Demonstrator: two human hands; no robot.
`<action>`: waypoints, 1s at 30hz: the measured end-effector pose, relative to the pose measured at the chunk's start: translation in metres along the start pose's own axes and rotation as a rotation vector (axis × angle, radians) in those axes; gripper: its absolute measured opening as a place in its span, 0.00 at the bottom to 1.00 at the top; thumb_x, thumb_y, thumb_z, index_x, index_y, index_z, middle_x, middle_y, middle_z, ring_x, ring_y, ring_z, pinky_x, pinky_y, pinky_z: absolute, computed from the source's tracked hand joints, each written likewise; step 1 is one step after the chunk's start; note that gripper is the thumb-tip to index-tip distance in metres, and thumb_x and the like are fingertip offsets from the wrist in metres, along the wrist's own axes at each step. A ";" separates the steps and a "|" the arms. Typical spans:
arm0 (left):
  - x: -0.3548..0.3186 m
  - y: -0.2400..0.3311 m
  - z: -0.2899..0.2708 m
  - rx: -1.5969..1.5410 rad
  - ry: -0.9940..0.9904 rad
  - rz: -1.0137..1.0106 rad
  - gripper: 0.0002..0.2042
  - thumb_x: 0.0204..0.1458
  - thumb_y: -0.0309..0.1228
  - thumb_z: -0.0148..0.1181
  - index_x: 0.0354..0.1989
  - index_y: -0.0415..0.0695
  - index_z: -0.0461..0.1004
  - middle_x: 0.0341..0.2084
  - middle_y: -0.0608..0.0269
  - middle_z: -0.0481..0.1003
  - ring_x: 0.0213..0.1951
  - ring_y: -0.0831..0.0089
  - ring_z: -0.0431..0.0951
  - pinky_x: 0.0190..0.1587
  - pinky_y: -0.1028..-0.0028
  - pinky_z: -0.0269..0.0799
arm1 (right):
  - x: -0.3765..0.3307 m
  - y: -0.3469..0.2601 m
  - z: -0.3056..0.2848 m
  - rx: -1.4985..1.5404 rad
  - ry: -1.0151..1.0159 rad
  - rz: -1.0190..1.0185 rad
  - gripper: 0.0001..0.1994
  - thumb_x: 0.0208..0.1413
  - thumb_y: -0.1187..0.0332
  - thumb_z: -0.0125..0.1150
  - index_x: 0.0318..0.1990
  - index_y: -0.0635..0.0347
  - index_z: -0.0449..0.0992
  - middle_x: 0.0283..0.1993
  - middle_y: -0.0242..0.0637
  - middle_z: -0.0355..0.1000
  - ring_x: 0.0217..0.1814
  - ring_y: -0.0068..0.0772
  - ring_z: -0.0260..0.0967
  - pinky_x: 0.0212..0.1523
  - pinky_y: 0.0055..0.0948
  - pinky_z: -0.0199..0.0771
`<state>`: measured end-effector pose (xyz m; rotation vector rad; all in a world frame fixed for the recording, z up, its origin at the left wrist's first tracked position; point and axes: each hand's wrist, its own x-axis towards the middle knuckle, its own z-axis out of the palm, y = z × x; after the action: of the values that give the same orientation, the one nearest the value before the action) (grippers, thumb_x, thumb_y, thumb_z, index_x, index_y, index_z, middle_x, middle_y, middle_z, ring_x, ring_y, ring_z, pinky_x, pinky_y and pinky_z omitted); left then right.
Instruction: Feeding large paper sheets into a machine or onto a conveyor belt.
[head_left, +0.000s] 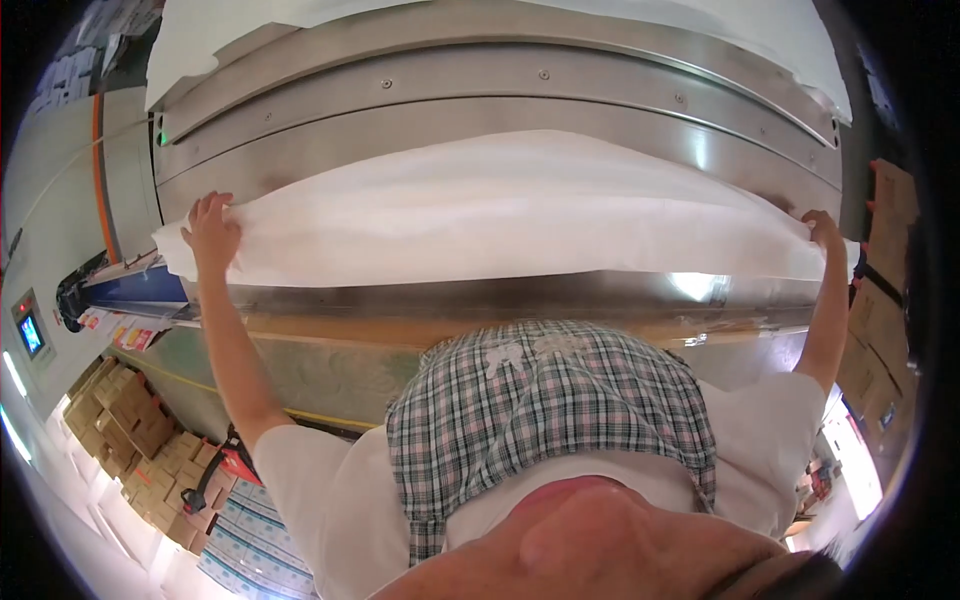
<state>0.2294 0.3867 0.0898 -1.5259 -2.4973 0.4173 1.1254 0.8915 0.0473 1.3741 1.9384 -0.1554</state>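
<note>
A long white sheet (500, 215), which looks like cloth, is stretched from side to side across the metal surface of a machine. My left hand (213, 238) grips its left end, the fingers bent over the far edge. At the opposite end my right hand (824, 230) has hold of the sheet's right corner, with part of the fingers hidden. Between my hands the far edge bows away from me, while the near edge runs almost straight.
Beyond the sheet lies a steel plate (460, 85) with screws, and more white material (240, 25) past it. A cabinet with a small lit screen (31, 332) stands left. Cardboard boxes are stacked at lower left (135, 410) and at right (868, 350).
</note>
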 end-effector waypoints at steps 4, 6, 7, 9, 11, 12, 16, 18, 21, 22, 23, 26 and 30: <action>-0.028 0.115 -0.087 -0.917 0.071 -0.026 0.12 0.47 0.21 0.49 0.41 0.41 0.71 0.39 0.56 0.73 0.45 0.63 0.72 0.50 0.71 0.63 | -0.004 -0.066 -0.050 1.036 -0.101 -0.210 0.12 0.53 0.65 0.51 0.44 0.57 0.70 0.38 0.35 0.70 0.39 0.26 0.69 0.38 0.23 0.70; -0.049 0.190 -0.110 -1.277 -0.065 0.359 0.13 0.43 0.21 0.54 0.40 0.42 0.71 0.41 0.56 0.72 0.46 0.64 0.71 0.51 0.66 0.63 | -0.039 -0.181 -0.102 1.127 -0.172 -0.256 0.20 0.58 0.51 0.44 0.47 0.58 0.68 0.35 0.35 0.70 0.31 0.23 0.69 0.33 0.21 0.71; -0.053 0.228 -0.121 -1.203 -0.062 0.607 0.14 0.42 0.24 0.57 0.40 0.44 0.70 0.42 0.57 0.71 0.48 0.63 0.69 0.52 0.64 0.61 | -0.031 -0.225 -0.112 1.105 -0.258 -0.441 0.22 0.58 0.50 0.40 0.48 0.58 0.68 0.37 0.35 0.71 0.33 0.20 0.68 0.33 0.20 0.70; -0.055 0.278 -0.127 -1.072 0.019 0.720 0.15 0.43 0.31 0.58 0.42 0.45 0.70 0.43 0.58 0.70 0.49 0.61 0.67 0.54 0.62 0.58 | -0.034 -0.325 -0.137 1.084 -0.400 -0.586 0.22 0.56 0.48 0.43 0.47 0.56 0.69 0.39 0.35 0.70 0.36 0.20 0.66 0.34 0.20 0.67; -0.055 0.279 -0.111 -1.010 0.079 0.669 0.16 0.43 0.33 0.58 0.42 0.45 0.70 0.43 0.58 0.70 0.49 0.61 0.67 0.55 0.62 0.57 | -0.045 -0.392 -0.159 1.061 -0.476 -0.671 0.23 0.54 0.46 0.46 0.46 0.54 0.70 0.40 0.35 0.69 0.38 0.22 0.66 0.36 0.21 0.66; -0.057 0.267 -0.105 -0.948 0.121 0.593 0.16 0.43 0.33 0.58 0.42 0.45 0.70 0.42 0.58 0.70 0.48 0.61 0.68 0.54 0.61 0.57 | -0.057 -0.419 -0.166 1.003 -0.328 -0.802 0.23 0.53 0.48 0.49 0.48 0.54 0.69 0.40 0.35 0.69 0.38 0.21 0.65 0.36 0.21 0.66; -0.062 0.160 -0.053 -0.710 0.303 0.189 0.12 0.41 0.30 0.57 0.35 0.42 0.71 0.37 0.56 0.73 0.42 0.58 0.70 0.44 0.59 0.62 | -0.128 -0.469 -0.199 1.031 -0.124 -1.322 0.24 0.50 0.56 0.56 0.53 0.56 0.64 0.33 0.27 0.64 0.31 0.14 0.60 0.32 0.16 0.61; -0.077 0.085 -0.021 -0.676 0.396 -0.020 0.11 0.40 0.27 0.59 0.35 0.42 0.73 0.34 0.55 0.74 0.41 0.56 0.71 0.43 0.62 0.64 | -0.173 -0.476 -0.215 0.841 -0.349 -1.136 0.27 0.43 0.66 0.63 0.54 0.57 0.63 0.34 0.28 0.65 0.32 0.15 0.60 0.33 0.17 0.62; -0.119 0.001 0.037 -0.404 0.605 -0.404 0.19 0.42 0.33 0.60 0.45 0.44 0.69 0.43 0.52 0.68 0.43 0.57 0.68 0.43 0.62 0.65 | -0.195 -0.497 -0.200 0.643 -0.190 -1.093 0.27 0.40 0.73 0.63 0.51 0.59 0.64 0.33 0.29 0.65 0.31 0.17 0.61 0.33 0.19 0.64; -0.122 -0.013 0.050 -0.415 0.610 -0.401 0.19 0.42 0.33 0.60 0.45 0.44 0.69 0.43 0.52 0.68 0.43 0.57 0.68 0.43 0.62 0.65 | -0.191 -0.505 -0.193 0.641 -0.183 -1.083 0.27 0.40 0.73 0.63 0.51 0.59 0.64 0.33 0.29 0.65 0.31 0.17 0.61 0.33 0.19 0.64; -0.124 -0.024 0.058 -0.937 0.607 -0.824 0.21 0.44 0.33 0.60 0.48 0.43 0.65 0.46 0.51 0.65 0.44 0.57 0.67 0.44 0.63 0.65 | -0.183 -0.513 -0.183 0.661 -0.137 -1.112 0.25 0.41 0.72 0.63 0.50 0.59 0.64 0.32 0.30 0.65 0.30 0.18 0.62 0.33 0.20 0.65; -0.118 -0.053 0.065 -1.710 0.472 -1.343 0.24 0.46 0.34 0.59 0.52 0.43 0.60 0.50 0.52 0.60 0.42 0.59 0.66 0.44 0.64 0.68 | -0.186 -0.554 -0.178 0.731 -0.081 -1.090 0.21 0.42 0.71 0.63 0.46 0.60 0.65 0.31 0.30 0.64 0.30 0.19 0.62 0.33 0.21 0.66; -0.106 -0.084 0.086 -2.252 0.446 -1.387 0.25 0.48 0.34 0.57 0.54 0.45 0.58 0.51 0.52 0.62 0.50 0.62 0.64 0.47 0.55 0.68 | -0.204 -0.640 -0.182 0.879 0.105 -1.008 0.18 0.43 0.68 0.63 0.41 0.61 0.65 0.30 0.32 0.65 0.31 0.21 0.64 0.33 0.23 0.67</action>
<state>0.1814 0.2438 0.0359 0.7480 -1.9781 -2.8243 0.5186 0.5567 0.1102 0.6911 2.6136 -1.5714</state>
